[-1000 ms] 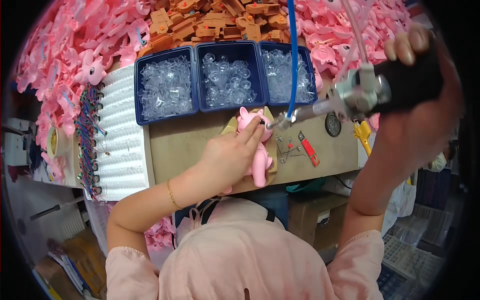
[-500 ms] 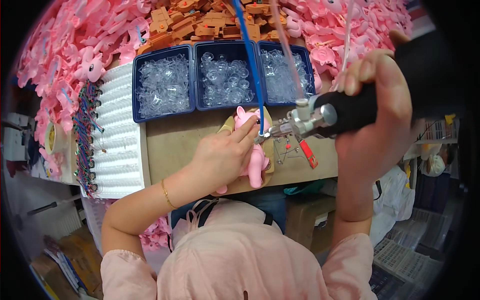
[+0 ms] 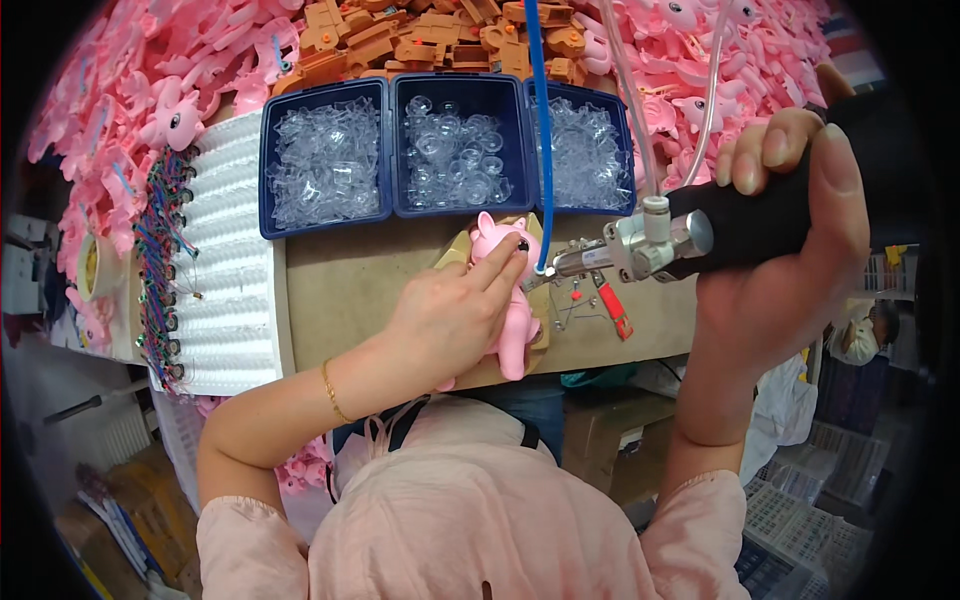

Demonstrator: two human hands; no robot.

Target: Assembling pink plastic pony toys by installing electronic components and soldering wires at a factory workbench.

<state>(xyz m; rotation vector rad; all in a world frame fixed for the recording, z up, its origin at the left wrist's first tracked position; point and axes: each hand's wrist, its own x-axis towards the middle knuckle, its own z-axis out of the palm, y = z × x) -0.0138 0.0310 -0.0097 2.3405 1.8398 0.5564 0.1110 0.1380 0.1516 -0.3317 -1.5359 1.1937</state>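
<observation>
A pink plastic toy animal (image 3: 517, 333) with a dark eye lies in a tan shaped holder (image 3: 457, 249) at the table's front edge. Over its upper body, my left hand (image 3: 447, 310) holds it down, index and middle fingers stretched toward the head; the thumb is hidden. My right hand (image 3: 790, 250) is wrapped round the black body of a power screwdriver (image 3: 740, 222). The driver lies nearly level, its metal nose (image 3: 580, 262) pointing left at the toy's side, close to my left fingertips. Whether its tip touches the toy, I cannot tell. A blue hose (image 3: 543, 130) runs to the nose.
Three blue bins (image 3: 390, 150) of clear plastic parts stand behind the toy. White ribbed trays (image 3: 235, 290) with wired parts (image 3: 165, 270) sit at left. Pink toy shells (image 3: 85, 130) and orange parts (image 3: 440, 45) are heaped beyond. A red-handled tool (image 3: 614, 310) lies under the driver.
My right hand and the rear of the screwdriver have shifted right and slightly down. The hoses have swung right. My left hand stays on the toy.
</observation>
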